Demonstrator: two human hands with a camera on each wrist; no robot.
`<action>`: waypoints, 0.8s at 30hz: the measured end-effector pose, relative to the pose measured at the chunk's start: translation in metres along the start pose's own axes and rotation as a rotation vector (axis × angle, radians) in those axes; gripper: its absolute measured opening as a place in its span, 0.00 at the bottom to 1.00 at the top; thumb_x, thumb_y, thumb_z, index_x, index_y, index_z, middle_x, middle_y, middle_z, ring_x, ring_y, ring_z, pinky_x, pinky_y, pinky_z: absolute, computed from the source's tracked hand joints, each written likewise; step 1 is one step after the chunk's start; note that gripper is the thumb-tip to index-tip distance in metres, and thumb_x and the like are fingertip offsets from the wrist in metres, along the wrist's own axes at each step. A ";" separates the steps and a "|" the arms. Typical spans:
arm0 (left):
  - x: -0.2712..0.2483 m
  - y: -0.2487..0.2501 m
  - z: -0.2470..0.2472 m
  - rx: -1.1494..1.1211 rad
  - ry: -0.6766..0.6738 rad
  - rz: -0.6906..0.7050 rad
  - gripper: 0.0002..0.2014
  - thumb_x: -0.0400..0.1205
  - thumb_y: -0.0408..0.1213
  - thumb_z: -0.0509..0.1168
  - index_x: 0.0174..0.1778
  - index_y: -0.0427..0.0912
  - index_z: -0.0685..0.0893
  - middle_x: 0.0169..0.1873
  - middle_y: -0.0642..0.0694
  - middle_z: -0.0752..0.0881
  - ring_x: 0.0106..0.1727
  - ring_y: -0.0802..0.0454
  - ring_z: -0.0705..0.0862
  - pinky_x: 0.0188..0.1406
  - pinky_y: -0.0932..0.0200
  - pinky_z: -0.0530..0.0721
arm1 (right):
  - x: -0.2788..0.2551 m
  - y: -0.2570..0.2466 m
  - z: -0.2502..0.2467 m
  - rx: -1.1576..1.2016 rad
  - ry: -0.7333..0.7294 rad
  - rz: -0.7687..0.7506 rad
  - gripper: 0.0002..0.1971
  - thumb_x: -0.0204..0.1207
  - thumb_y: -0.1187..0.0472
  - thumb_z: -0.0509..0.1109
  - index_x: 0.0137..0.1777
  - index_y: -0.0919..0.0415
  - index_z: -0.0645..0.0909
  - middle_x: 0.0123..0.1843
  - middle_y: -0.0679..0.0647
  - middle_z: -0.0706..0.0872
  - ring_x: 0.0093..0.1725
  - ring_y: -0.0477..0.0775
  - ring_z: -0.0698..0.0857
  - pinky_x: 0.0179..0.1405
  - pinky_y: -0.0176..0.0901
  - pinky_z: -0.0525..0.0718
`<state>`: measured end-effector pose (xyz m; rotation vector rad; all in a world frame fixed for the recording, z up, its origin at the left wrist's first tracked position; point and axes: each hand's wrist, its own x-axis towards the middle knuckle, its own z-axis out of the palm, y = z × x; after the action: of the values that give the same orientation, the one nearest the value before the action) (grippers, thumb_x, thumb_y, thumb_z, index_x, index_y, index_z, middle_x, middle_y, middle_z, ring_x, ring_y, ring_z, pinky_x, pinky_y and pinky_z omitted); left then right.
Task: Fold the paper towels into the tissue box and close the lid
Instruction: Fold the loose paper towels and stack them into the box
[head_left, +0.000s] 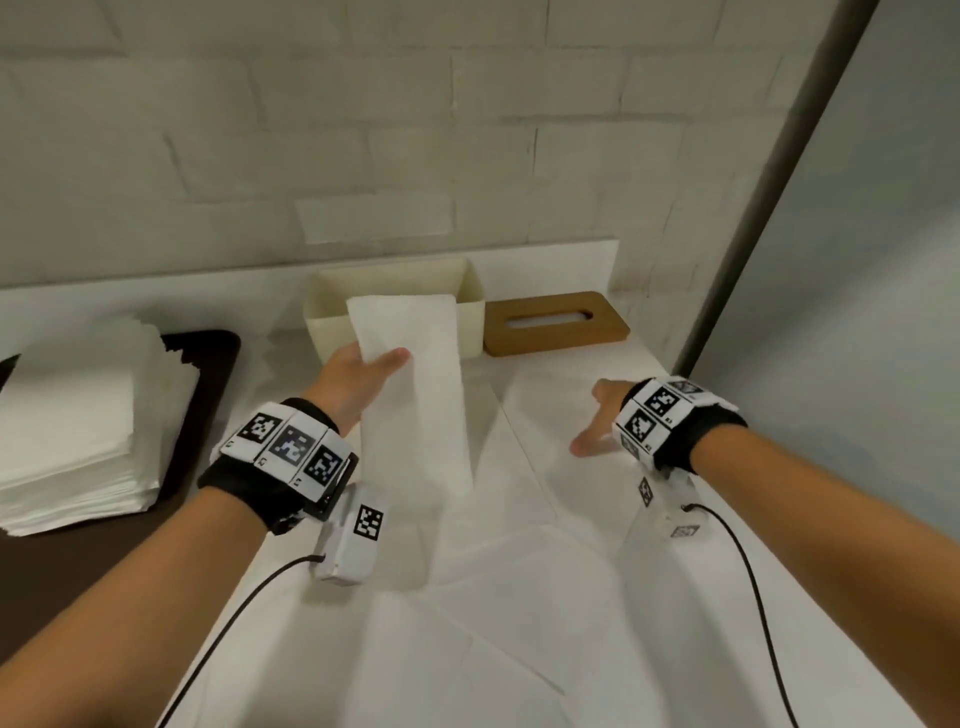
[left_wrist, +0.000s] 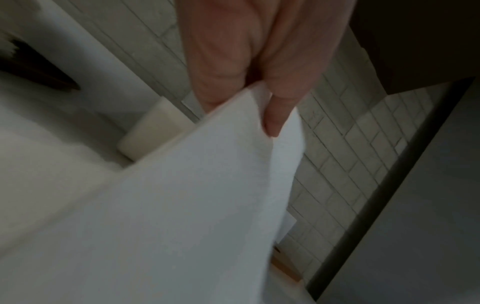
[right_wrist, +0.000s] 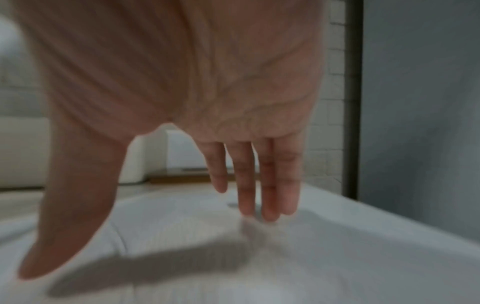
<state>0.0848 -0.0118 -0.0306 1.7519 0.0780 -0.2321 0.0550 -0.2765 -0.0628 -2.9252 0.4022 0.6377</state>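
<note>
The left hand (head_left: 363, 376) is pinching a long folded white paper towel (head_left: 415, 395), whose far end is overlapping the open cream plastic tissue box (head_left: 470, 296) just ahead (long axis pointing boxward). The right hand (head_left: 597, 421), fingers spread, is hovering empty beside it.

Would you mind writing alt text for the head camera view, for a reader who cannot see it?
A person's left hand holds a folded white paper towel in front of an open cream tissue box, while the right hand hovers open over sheets spread on the white counter. The wooden slotted lid lies right of the box; a towel stack sits far left.
</note>
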 end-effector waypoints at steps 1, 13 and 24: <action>-0.001 0.000 0.001 -0.032 0.007 -0.009 0.17 0.83 0.35 0.61 0.68 0.36 0.77 0.62 0.40 0.82 0.59 0.41 0.82 0.62 0.47 0.79 | 0.001 0.003 0.009 -0.021 0.000 0.019 0.49 0.56 0.33 0.74 0.73 0.59 0.66 0.71 0.57 0.75 0.69 0.62 0.76 0.68 0.54 0.75; -0.006 0.001 0.019 -0.187 -0.025 -0.041 0.19 0.87 0.40 0.53 0.71 0.36 0.72 0.62 0.39 0.81 0.53 0.46 0.82 0.53 0.53 0.79 | -0.001 0.023 -0.003 0.544 -0.087 -0.125 0.20 0.69 0.53 0.76 0.59 0.57 0.80 0.60 0.55 0.86 0.54 0.53 0.83 0.56 0.41 0.78; -0.001 0.027 0.032 -0.186 -0.024 0.038 0.20 0.85 0.43 0.57 0.70 0.37 0.74 0.64 0.42 0.82 0.59 0.47 0.81 0.65 0.51 0.77 | -0.068 0.005 -0.107 0.603 0.411 -0.617 0.05 0.69 0.61 0.75 0.42 0.53 0.83 0.37 0.40 0.83 0.36 0.36 0.82 0.35 0.21 0.77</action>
<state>0.0849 -0.0485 -0.0099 1.5641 0.0470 -0.2112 0.0362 -0.2839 0.0622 -2.3645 -0.2463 -0.1551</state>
